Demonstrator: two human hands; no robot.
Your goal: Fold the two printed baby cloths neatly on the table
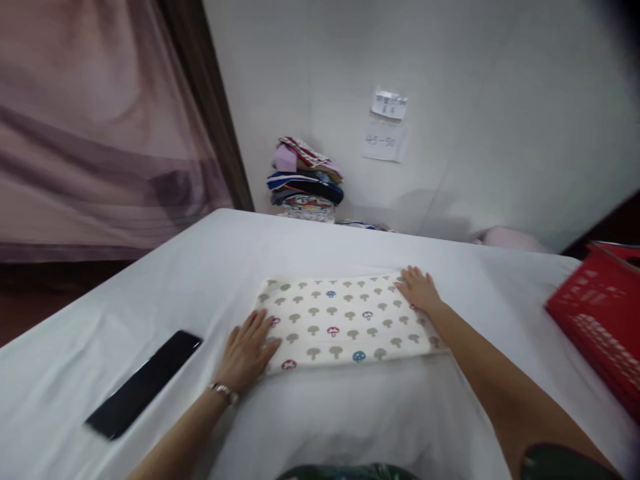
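Note:
A cream cloth with a mushroom print (345, 319) lies flat, in a roughly rectangular shape, on the white-covered surface (200, 267). My left hand (247, 350), with a silver bracelet at the wrist, rests on the cloth's left edge, its fingers spread. At the upper right corner of the cloth, my right hand (419, 290) lies flat with the fingers apart. Neither hand grips anything that shows. The cloth's near edge runs below both palms.
A black phone-like slab (145, 383) lies left of my left hand. A red bag (600, 320) stands at the right edge. Folded clothes (306, 177) are stacked beyond the far edge, by the wall. A pink curtain (100, 127) hangs at the left.

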